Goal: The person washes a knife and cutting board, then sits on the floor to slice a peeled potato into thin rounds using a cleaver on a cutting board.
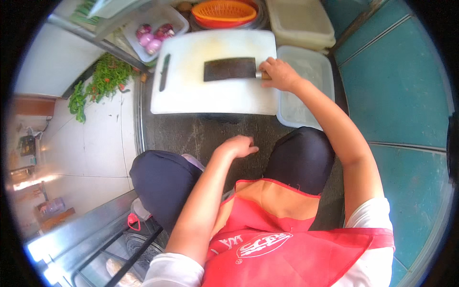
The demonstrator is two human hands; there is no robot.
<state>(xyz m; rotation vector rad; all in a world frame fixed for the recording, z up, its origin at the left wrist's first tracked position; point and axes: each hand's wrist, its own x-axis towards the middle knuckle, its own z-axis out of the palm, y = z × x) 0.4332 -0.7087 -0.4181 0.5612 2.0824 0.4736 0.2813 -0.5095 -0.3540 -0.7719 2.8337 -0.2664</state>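
Observation:
A cleaver [230, 69] with a broad dark blade shows flat over a white plastic cutting board [211, 98]. My right hand [279, 74] grips its wooden handle at the board's right edge. Whether the blade touches the board I cannot tell. My left hand [239, 146] hangs between my knees over the dark floor, nearer to me than the board. Its fingers are loosely bent and a little apart, and nothing shows in them. Beneath my right forearm stands a translucent plastic container [304, 97], against the board's right side.
Several red onions [154, 40], some peeled, lie in a plastic tub [181, 25] at far left. Behind the board are an orange basket [224, 10] and a stacked pale container [301, 21]. Leafy trimmings [107, 77] litter the tiles at left. A teal wall [398, 86] bounds my right.

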